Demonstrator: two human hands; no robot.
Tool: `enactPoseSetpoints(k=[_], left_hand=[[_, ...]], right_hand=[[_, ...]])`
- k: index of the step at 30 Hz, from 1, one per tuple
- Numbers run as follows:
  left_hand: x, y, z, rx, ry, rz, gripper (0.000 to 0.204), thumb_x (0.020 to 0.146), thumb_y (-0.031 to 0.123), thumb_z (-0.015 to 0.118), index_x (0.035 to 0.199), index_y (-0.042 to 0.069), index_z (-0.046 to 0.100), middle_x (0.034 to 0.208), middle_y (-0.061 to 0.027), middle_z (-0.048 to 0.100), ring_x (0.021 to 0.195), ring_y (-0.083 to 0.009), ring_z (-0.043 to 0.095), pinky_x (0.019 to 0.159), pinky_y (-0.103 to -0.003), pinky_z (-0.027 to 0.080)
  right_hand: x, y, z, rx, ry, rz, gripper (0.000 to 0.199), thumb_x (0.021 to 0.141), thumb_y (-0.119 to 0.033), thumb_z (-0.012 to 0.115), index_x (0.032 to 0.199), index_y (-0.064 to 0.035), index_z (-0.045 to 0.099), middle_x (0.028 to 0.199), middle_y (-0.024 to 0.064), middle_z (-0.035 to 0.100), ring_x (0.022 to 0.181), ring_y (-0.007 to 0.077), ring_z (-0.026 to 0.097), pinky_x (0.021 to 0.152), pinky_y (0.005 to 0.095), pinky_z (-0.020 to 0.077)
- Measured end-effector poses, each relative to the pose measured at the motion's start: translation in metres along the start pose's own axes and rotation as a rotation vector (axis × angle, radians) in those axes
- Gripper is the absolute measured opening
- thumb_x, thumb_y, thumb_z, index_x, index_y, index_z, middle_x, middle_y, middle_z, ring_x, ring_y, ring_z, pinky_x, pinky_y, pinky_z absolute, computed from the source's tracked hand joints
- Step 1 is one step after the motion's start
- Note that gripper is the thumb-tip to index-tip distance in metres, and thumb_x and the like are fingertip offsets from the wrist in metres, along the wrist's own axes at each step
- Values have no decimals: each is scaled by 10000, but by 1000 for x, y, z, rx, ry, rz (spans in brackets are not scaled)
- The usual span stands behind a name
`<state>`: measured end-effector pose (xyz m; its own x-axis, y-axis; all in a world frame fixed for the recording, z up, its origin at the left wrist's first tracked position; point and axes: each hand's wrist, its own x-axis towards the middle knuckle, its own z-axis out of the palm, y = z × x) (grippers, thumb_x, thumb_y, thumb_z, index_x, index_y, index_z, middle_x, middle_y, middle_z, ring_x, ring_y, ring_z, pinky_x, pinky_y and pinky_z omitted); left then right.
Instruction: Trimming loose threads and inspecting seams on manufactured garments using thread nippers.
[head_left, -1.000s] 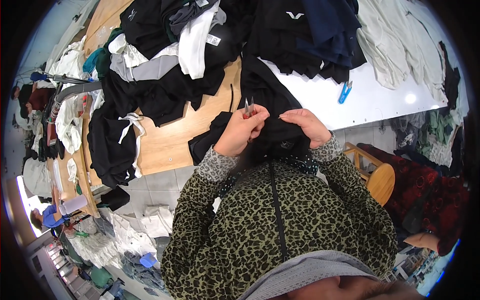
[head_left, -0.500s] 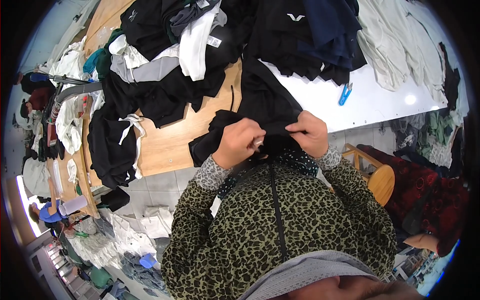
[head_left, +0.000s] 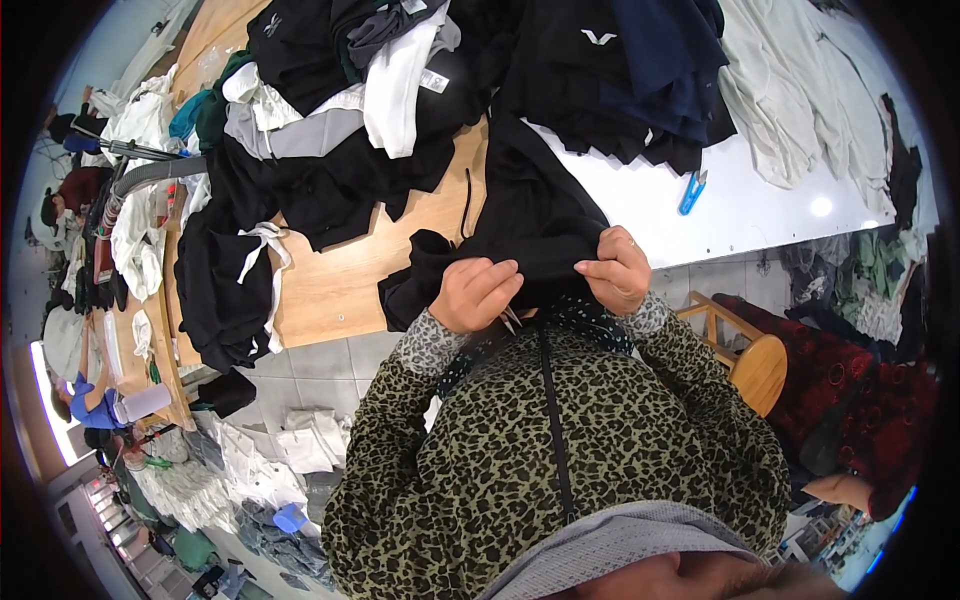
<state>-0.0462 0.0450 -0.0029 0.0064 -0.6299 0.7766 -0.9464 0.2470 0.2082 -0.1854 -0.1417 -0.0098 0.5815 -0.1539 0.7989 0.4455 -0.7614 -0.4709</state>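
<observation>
A black garment (head_left: 540, 195) runs from the pile toward me over the front edge of the table. A folded band of it is stretched flat between my two closed hands. My left hand (head_left: 474, 294) grips the left end, its fingers curled over the cloth. Small pointed metal tips (head_left: 511, 321) stick out below those fingers; the rest of that tool is hidden in the palm. With thumb and fingers, my right hand (head_left: 617, 270) pinches the right end of the band. A bunched part of the cloth (head_left: 418, 268) lies left of my left hand.
Black and navy garments (head_left: 620, 70) are piled ahead, with pale ones (head_left: 775, 90) at the far right. Blue thread snips (head_left: 691, 193) rest on the white tabletop (head_left: 655, 215). More clothes (head_left: 330, 190) cover the wooden table (head_left: 335, 290). A wooden stool (head_left: 757, 373) stands at my right.
The black band has been turned up and pulled flatter between my hands. My left hand has rolled over so its finger backs show, and metal tips now point down beneath it.
</observation>
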Motion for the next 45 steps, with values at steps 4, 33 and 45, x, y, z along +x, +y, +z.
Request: enactPoseSetpoints(k=[4, 33, 45], left_hand=[[-1, 0, 2, -13, 14, -26, 247, 636, 46, 638, 876, 0, 601, 890, -118, 601, 614, -217, 570, 515, -307, 479], [25, 12, 13, -772, -102, -1033, 260, 712, 9, 734, 934, 5, 598, 829, 31, 572, 637, 9, 452, 538, -150, 352], [26, 19, 17, -395, 80, -712, 218, 642, -25, 733, 758, 31, 557, 710, -45, 559, 505, -113, 505, 441, -243, 396]], right_hand=[[-2, -3, 4, 43, 33, 134, 257, 487, 65, 714, 697, -58, 632, 613, 28, 416, 563, 205, 455, 535, 317, 379], [27, -24, -7, 210, -265, 749, 313, 666, -16, 722, 971, -23, 654, 693, 37, 531, 620, 123, 488, 567, 241, 385], [18, -21, 0, 133, -177, 581, 208, 662, -29, 715, 863, -47, 665, 614, 34, 501, 586, 190, 448, 621, 305, 371]])
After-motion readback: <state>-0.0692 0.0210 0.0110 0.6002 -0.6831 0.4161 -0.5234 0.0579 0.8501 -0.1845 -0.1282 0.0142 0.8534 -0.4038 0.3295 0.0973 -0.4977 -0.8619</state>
